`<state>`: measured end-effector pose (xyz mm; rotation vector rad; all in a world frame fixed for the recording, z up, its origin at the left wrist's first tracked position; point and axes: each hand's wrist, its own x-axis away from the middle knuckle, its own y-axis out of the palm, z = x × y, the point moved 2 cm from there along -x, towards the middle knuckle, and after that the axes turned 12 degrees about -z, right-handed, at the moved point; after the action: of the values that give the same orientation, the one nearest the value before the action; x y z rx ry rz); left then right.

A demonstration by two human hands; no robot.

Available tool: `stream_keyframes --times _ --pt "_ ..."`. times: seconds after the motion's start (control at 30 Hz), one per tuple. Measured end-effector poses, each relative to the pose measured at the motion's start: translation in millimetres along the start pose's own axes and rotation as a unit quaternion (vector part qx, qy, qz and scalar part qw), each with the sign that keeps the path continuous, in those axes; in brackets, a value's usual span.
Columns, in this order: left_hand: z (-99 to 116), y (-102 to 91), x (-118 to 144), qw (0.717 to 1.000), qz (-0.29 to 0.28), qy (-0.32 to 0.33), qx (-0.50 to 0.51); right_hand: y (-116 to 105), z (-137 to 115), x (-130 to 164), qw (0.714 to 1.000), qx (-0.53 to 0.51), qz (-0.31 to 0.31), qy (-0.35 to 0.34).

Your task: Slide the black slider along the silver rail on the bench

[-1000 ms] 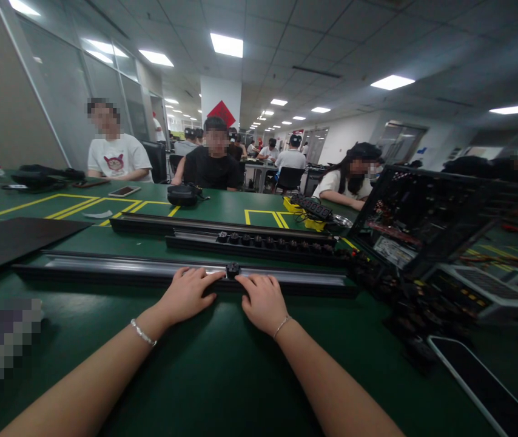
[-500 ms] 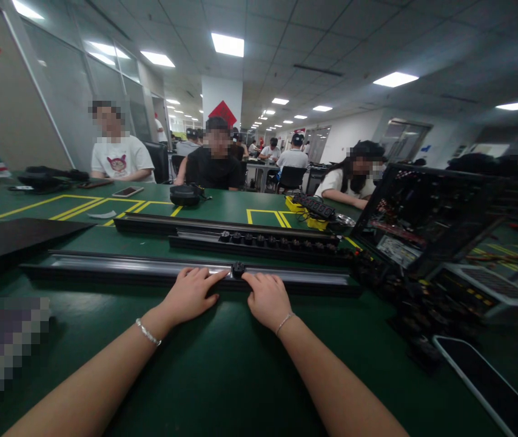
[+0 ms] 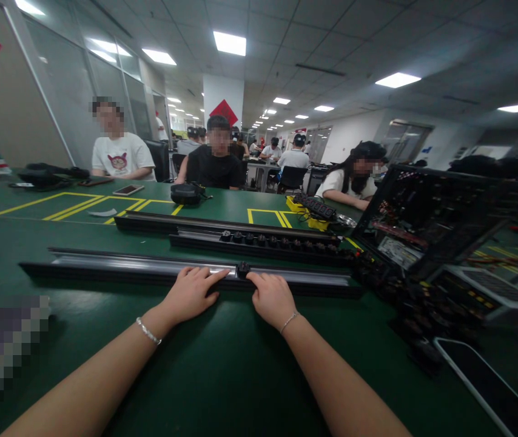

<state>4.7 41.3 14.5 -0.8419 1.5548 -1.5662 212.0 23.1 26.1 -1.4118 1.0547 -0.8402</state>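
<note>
A long black track rail [image 3: 117,264] with a shiny inner channel lies across the green table in front of me. Seated in its channel is a small black module [image 3: 243,269], probably a track socket. My left hand [image 3: 195,292] rests on the rail's near edge, index finger stretched toward the module and its tip just short of it, thumb apart. On the other side, my right hand [image 3: 272,298] lies over the near edge with its index fingertip against the module's right side. Neither hand is wrapped around anything. The right thumb is mostly hidden.
Behind lies a shorter rail [image 3: 204,241] carrying several black modules [image 3: 284,243], then another long rail [image 3: 159,222]. At right are a pile of dark parts [image 3: 423,321], an open computer case [image 3: 427,212] and a phone [image 3: 486,382]. People sit across the table.
The module has slid slightly right along the rail, and my right hand has shifted right with it. My left hand stays nearly in place. The dark panel at far left has gone from view.
</note>
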Motion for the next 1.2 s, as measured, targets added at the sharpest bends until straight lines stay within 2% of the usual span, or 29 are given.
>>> stream_keyframes --times 0.33,0.73,1.2 --pt "-0.1 -0.4 -0.5 1.0 -0.005 -0.002 0.002 -1.7 5.3 0.6 1.0 0.0 0.001 0.009" --pt "-0.5 0.0 -0.6 1.0 -0.013 -0.003 -0.009 -6.5 12.7 2.8 0.999 0.009 -0.03 0.033" --pt "-0.3 -1.8 0.0 1.0 -0.014 -0.005 -0.009 -6.2 14.1 2.7 1.0 0.008 -0.016 0.026"
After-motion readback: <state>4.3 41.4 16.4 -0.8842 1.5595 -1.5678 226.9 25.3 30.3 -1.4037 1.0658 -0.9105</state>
